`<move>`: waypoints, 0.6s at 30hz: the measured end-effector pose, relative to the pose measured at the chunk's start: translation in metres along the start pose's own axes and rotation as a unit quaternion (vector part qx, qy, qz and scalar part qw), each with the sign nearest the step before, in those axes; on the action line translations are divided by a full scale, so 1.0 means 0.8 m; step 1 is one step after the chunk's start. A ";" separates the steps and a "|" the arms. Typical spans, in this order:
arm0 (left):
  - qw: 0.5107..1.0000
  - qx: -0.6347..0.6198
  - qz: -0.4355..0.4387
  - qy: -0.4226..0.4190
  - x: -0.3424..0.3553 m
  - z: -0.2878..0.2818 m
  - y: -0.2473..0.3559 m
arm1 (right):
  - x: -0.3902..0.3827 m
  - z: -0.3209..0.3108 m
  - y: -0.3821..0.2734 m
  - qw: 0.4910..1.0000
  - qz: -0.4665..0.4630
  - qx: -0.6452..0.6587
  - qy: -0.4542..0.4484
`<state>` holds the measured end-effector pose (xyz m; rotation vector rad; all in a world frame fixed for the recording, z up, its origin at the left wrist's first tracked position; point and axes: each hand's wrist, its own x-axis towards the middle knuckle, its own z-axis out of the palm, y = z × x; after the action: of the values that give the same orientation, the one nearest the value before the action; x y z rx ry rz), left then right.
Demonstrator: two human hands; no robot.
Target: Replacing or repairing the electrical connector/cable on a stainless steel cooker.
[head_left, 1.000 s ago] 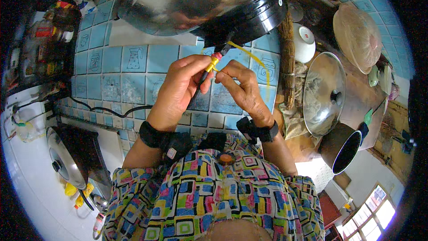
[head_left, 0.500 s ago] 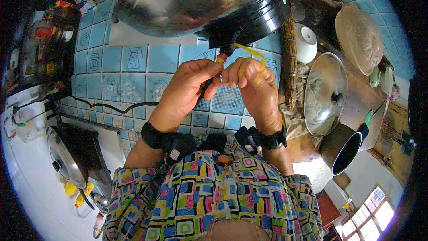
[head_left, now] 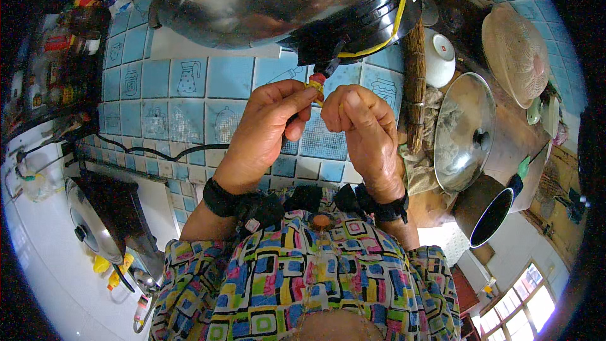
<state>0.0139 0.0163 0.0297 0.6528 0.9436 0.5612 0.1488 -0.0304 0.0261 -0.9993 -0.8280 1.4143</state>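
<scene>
My left hand (head_left: 255, 132) pinches a black cable (head_left: 199, 148) just below a joint (head_left: 319, 79) wound with red and yellow. A black end piece (head_left: 328, 66) links that joint to the black base (head_left: 372, 28) under a large shiny metal pan (head_left: 271, 3). Close beside it, my right hand (head_left: 372, 139) is closed in a pinch, with a little yellow strip showing between the fingers. A longer length of yellow strip (head_left: 396, 28) curves up across the front of the black base; whether it joins the piece in my fingers is hidden.
To the right, a bundle of brown stalks (head_left: 414, 88), a white bowl (head_left: 440, 60), a glass lid (head_left: 467, 132), a mesh basket (head_left: 514, 57) and a dark pot (head_left: 483, 211) crowd a wooden surface. Shelved jars (head_left: 63, 69) stand at the far left, above a lidded pan (head_left: 95, 221).
The loose yellow strip has swung up from over my right hand onto the black base. More yellow shows around the joint. My right hand has turned and shifted slightly lower.
</scene>
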 end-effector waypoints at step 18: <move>1.000 -0.020 -0.006 -0.005 0.001 -0.002 0.000 | -0.002 -0.005 -0.004 0.999 0.015 -0.040 -0.014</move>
<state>0.0130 0.0173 0.0285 0.6133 0.9239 0.5651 0.1534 -0.0317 0.0276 -1.0588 -0.8998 1.4342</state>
